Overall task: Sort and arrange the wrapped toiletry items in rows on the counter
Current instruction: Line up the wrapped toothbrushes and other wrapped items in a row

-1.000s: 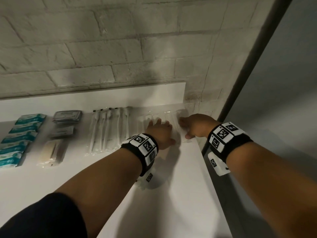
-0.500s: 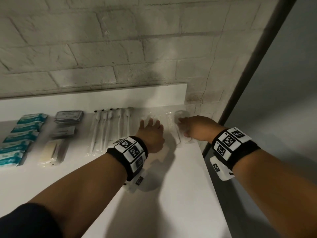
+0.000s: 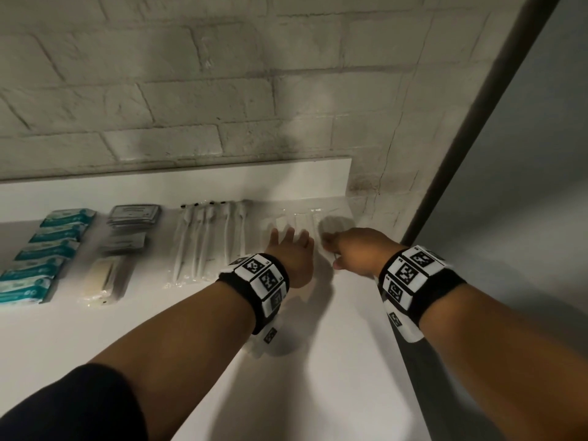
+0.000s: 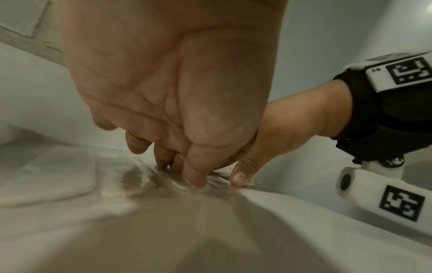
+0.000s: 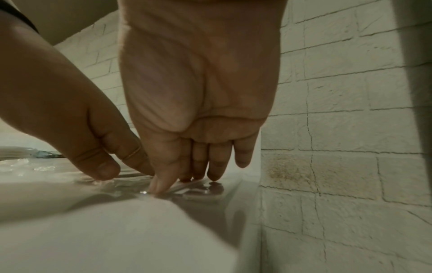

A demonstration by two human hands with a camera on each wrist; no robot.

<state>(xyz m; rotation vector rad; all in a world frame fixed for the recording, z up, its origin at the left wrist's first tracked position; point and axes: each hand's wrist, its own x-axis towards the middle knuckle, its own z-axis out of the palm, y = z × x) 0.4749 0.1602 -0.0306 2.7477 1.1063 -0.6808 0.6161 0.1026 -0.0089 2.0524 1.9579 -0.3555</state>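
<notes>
Clear-wrapped packets (image 3: 302, 218): lie flat at the far right end of the white counter (image 3: 350, 361), just before the backsplash; their long axes run near-to-far, side by side in a row. What is inside is too faint to tell.
Left hand (image 3: 291, 253): palm down, fingers straight and spread, tips pressing on the clear wrap of the packets; seen from the left wrist, the fingertips (image 4: 196, 182) touch the crinkled film. It grasps nothing.
Right hand (image 3: 356, 249): just right of the left hand, near the counter's right edge; fingers extended downward, thumb tip (image 5: 158, 186) and fingertips pressing on the film of the rightmost packet. Fingers not curled round it.
Arms: both reach forward from the near side, forearms nearly parallel, marker bands on both wrists.
Wrapped toothbrushes (image 3: 210, 240): row left of the packets, long axes near-to-far, heads at the far end.
Grey sachets (image 3: 133, 214): stacked left of the toothbrushes.
Pale wrapped comb-like item (image 3: 103, 278): near side of the sachets, identity unclear.
Teal-and-white packs (image 3: 47, 246): column at the far left, running near-to-far.
</notes>
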